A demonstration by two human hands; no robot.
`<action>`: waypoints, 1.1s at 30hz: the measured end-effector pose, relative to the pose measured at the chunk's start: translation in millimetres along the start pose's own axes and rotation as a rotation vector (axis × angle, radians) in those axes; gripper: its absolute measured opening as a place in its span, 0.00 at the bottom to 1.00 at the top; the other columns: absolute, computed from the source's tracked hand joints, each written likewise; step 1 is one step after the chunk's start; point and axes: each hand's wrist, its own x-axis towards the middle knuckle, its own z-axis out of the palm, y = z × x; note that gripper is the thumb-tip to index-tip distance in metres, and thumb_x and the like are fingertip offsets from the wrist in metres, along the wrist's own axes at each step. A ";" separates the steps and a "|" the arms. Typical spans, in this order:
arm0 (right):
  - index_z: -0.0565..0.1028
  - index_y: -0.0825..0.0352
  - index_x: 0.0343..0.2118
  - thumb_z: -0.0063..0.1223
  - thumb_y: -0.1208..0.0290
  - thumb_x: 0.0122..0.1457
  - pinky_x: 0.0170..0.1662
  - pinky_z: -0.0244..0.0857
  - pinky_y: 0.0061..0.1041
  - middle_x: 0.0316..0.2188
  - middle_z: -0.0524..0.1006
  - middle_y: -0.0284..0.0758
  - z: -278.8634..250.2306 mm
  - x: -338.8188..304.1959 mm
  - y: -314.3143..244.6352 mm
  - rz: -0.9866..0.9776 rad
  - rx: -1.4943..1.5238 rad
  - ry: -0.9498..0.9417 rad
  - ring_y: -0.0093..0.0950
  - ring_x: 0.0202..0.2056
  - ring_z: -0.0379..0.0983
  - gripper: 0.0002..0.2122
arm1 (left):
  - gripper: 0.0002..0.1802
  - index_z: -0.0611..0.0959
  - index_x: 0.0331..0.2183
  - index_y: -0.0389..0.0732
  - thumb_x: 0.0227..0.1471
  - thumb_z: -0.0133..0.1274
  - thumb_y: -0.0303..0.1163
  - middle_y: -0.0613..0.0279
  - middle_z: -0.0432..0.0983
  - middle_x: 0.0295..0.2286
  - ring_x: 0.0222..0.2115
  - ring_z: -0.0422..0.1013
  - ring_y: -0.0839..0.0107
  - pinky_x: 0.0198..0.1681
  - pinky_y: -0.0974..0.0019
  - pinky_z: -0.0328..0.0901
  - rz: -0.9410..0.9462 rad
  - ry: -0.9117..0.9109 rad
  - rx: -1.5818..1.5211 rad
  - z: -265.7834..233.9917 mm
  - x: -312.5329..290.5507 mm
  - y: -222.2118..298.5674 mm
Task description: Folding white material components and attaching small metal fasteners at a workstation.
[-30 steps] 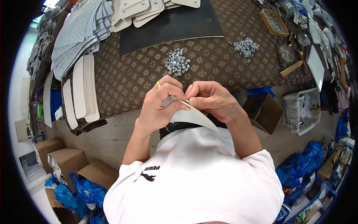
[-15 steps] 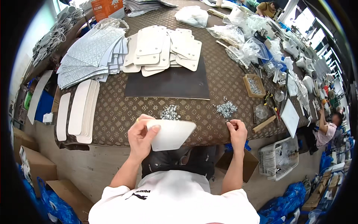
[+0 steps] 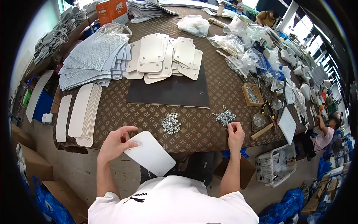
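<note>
My left hand [image 3: 112, 145] grips a white rounded-corner panel [image 3: 152, 156] by its upper left corner. The thumb lies on top, the index finger sticks out past it, and the other fingers are partly hidden. The panel tilts over the table's front edge, above my lap. At the near side of a small pile of silvery metal fasteners [image 3: 226, 117], my right hand [image 3: 235, 137] has thumb and fingertips pinched together; what lies between them is too small to make out. Between the hands sits another pile of shiny round metal pieces [image 3: 171, 123].
Cream panels with metal studs [image 3: 151, 48] are stacked on a dark board [image 3: 167, 93]. Patterned sheets [image 3: 89, 59] and long white strips [image 3: 82, 112] lie left. A fastener box [image 3: 252, 95], wooden stick [image 3: 262, 131] and plastic bags stand right. A white basket [image 3: 276, 164] is below; people sit farther off.
My left hand has moved left with the panel, which now turns its broad face up and leaves the round metal pile uncovered. My right hand stays by the fasteners. The view has shifted slightly.
</note>
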 end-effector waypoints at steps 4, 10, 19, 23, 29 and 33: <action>0.78 0.71 0.35 0.61 0.75 0.63 0.34 0.67 0.23 0.26 0.78 0.33 1.9 -3.5 -4.0 0.049 0.117 0.067 0.21 0.28 0.72 0.05 | 0.17 0.84 0.47 0.35 0.55 0.61 0.25 0.65 0.77 0.28 0.31 0.71 0.79 0.36 0.69 0.68 0.009 -0.084 0.147 9.3 6.7 4.1; 0.78 0.69 0.33 0.63 0.79 0.61 0.32 0.66 0.18 0.26 0.78 0.28 8.9 -3.7 -11.8 0.084 0.438 0.029 0.17 0.26 0.71 0.03 | 0.10 0.86 0.39 0.33 0.55 0.62 0.27 0.62 0.78 0.29 0.31 0.73 0.74 0.35 0.67 0.68 0.092 -0.065 0.080 21.1 4.3 -0.8; 0.82 0.70 0.39 0.63 0.81 0.61 0.36 0.72 0.17 0.33 0.82 0.31 53.2 -85.1 -84.5 0.206 0.964 -0.726 0.18 0.32 0.77 0.04 | 0.10 0.86 0.38 0.33 0.55 0.64 0.28 0.62 0.76 0.29 0.30 0.72 0.73 0.32 0.66 0.66 0.197 -0.117 0.073 39.4 11.5 14.8; 0.82 0.68 0.38 0.65 0.79 0.60 0.37 0.73 0.20 0.32 0.82 0.33 54.7 -99.2 -121.0 -0.256 0.647 -0.605 0.22 0.33 0.78 0.05 | 0.09 0.86 0.38 0.33 0.55 0.63 0.28 0.62 0.76 0.30 0.30 0.72 0.74 0.31 0.68 0.66 0.269 -0.125 -0.068 70.4 18.7 27.5; 0.82 0.67 0.36 0.66 0.79 0.57 0.39 0.74 0.25 0.36 0.78 0.35 57.6 -103.2 -111.6 -0.518 0.444 -0.450 0.30 0.36 0.78 0.05 | 0.09 0.86 0.39 0.34 0.55 0.62 0.26 0.61 0.76 0.30 0.30 0.72 0.72 0.29 0.68 0.66 0.293 -0.143 -0.031 91.0 18.7 30.8; 0.81 0.67 0.35 0.66 0.79 0.56 0.40 0.74 0.28 0.39 0.76 0.36 56.0 -106.4 -110.1 -0.591 0.402 -0.437 0.32 0.39 0.76 0.05 | 0.09 0.86 0.39 0.34 0.55 0.61 0.25 0.60 0.77 0.30 0.30 0.73 0.71 0.29 0.68 0.66 0.327 -0.159 -0.015 93.0 15.2 29.0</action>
